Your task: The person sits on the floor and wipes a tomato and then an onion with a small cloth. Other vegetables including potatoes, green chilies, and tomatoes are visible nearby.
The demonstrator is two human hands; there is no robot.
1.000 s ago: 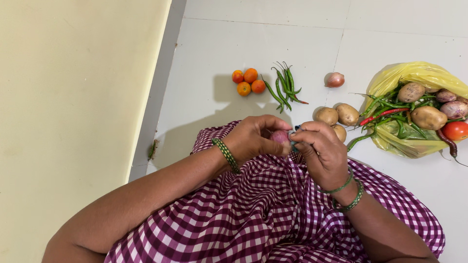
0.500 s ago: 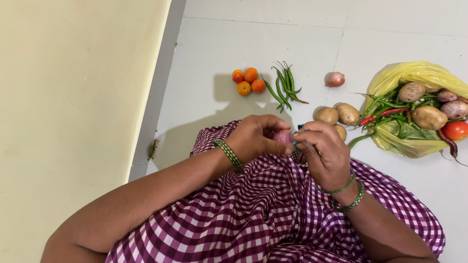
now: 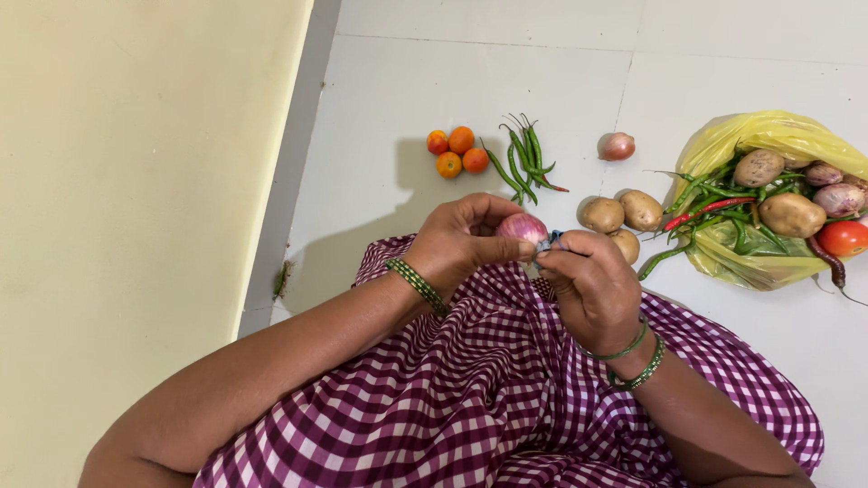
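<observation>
onion (image 3: 522, 226) pinched in left hand (image 3: 461, 242) above checked lap (image 3: 470, 380); right hand (image 3: 588, 285) clenched on small blade (image 3: 546, 241) at its end. keep cut shallow, thumb clear. potatoes (image 3: 624, 217), chillies (image 3: 520, 163) on floor beyond.

The red onion (image 3: 522, 226) is half hidden by the left hand (image 3: 461, 239) — whatever small bluish tool the right hand (image 3: 588, 280) presses against it cannot be told. Right of the onion, the yellow bag (image 3: 768, 136) and a tomato (image 3: 845, 238) are cut by the edge — lower vegetables lie buried.
</observation>
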